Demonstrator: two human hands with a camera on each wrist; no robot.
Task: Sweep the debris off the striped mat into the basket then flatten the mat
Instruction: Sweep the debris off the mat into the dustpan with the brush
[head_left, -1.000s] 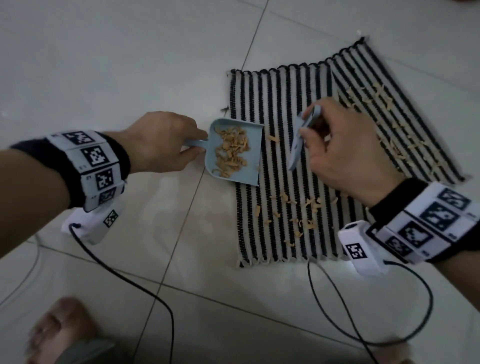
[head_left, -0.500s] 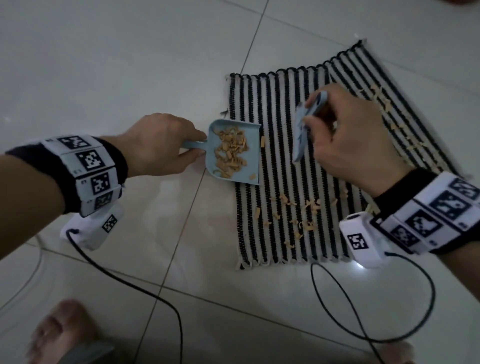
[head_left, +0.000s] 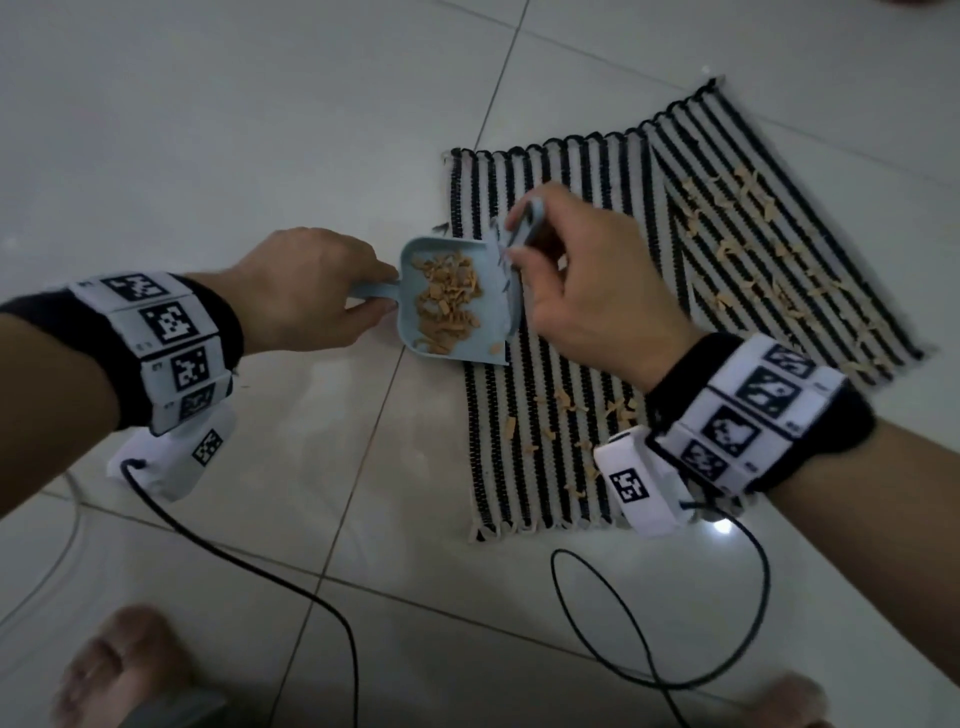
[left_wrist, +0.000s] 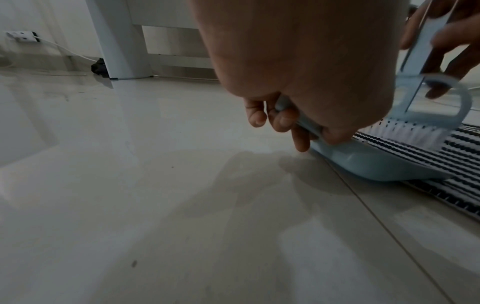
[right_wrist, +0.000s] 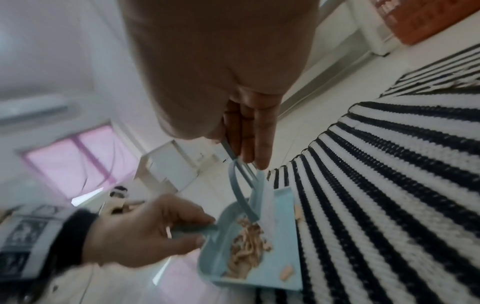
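A black-and-white striped mat (head_left: 597, 426) lies on the tiled floor, its far right part folded over. Tan debris (head_left: 748, 244) is scattered on the folded part and near the mat's front (head_left: 566, 410). My left hand (head_left: 311, 291) grips the handle of a light-blue dustpan (head_left: 493, 343) whose lip rests on the mat's left edge; a heap of debris (head_left: 447, 306) lies in it. My right hand (head_left: 587, 280) holds a light-blue brush (head_left: 522, 228), its white bristles (left_wrist: 407, 133) at the pan's lip. The basket is not clearly in view.
Black cables (head_left: 660, 623) loop on the floor in front of the mat. My bare feet (head_left: 119, 670) are at the lower edge of the head view. A white furniture leg (left_wrist: 116, 41) and a wall socket strip (left_wrist: 22, 36) stand farther off.
My right hand has drawn the brush leftward across the mat to the dustpan's lip. The stray bits beside the pan are gone from the mat there. The left hand kept the pan in place.
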